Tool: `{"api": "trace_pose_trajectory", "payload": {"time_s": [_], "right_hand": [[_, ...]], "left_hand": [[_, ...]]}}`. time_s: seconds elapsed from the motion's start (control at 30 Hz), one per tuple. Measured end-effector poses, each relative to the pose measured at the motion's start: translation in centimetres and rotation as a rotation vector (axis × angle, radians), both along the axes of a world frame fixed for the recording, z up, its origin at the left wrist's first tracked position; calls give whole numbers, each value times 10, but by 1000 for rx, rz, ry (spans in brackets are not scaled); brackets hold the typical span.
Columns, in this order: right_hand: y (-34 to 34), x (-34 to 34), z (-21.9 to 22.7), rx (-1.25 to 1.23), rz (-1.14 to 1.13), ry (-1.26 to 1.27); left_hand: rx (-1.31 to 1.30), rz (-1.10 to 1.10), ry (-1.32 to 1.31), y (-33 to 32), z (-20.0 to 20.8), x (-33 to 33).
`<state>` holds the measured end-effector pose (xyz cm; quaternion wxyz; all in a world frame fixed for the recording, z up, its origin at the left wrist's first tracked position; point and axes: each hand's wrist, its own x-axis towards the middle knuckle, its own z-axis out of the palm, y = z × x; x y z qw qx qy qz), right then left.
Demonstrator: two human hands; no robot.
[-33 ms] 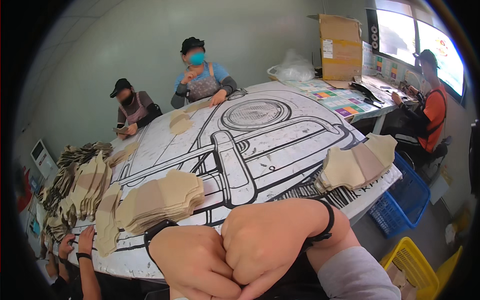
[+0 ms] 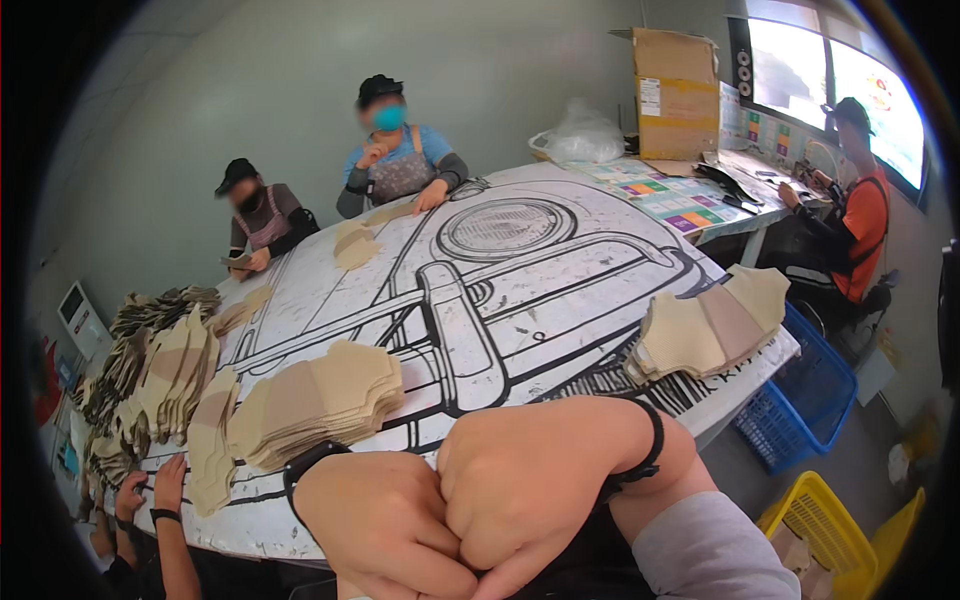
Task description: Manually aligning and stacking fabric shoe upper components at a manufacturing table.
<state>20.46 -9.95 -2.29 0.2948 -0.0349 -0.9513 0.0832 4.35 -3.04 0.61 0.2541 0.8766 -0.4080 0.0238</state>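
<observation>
My left hand point(image 2: 382, 515) and my right hand point(image 2: 545, 475) are pressed against each other at the table's near edge. Both have curled fingers pointing down and inward. Their backs face up and hide whatever is between the fingers. Just beyond my left hand lies a thick stack of beige cut pieces point(image 2: 300, 405), each with a browner middle band. A second such stack point(image 2: 710, 325) rests near the table's right edge, beyond my right hand. Neither hand touches these stacks.
The white table point(image 2: 600, 320) bears black line drawings. More beige pieces point(image 2: 165, 385) are heaped at its left, beside a co-worker's hands point(image 2: 170, 485). Two people sit across; another works at a side desk point(image 2: 760, 200). Blue point(image 2: 800, 400) and yellow baskets point(image 2: 820, 535) stand at right.
</observation>
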Motion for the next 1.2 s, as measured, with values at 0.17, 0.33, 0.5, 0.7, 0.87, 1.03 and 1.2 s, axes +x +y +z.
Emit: {"api": "trace_pose_trajectory", "payload": {"time_s": [0.17, 0.33, 0.5, 0.7, 0.87, 1.03, 1.2], "right_hand": [[8, -12, -5, -76, 219, 235], [6, -6, 4, 1, 133, 111], [-1, -11, 2, -90, 130, -16], [-3, -10, 4, -122, 139, -125], [-1, -10, 5, -150, 127, -162], [-6, -8, 13, 12, 153, -150], [-2, -20, 0, -173, 231, -39]], "left_hand": [[-149, 34, -130, -7, -13, 3], [-13, -23, -38, -10, 15, 10], [-13, -23, -30, -3, 11, 11], [9, -13, -22, -2, 11, 12], [15, -12, -8, 4, 6, 12], [25, -3, 3, 0, 4, 10], [39, -1, 11, -5, 4, 9]]}}
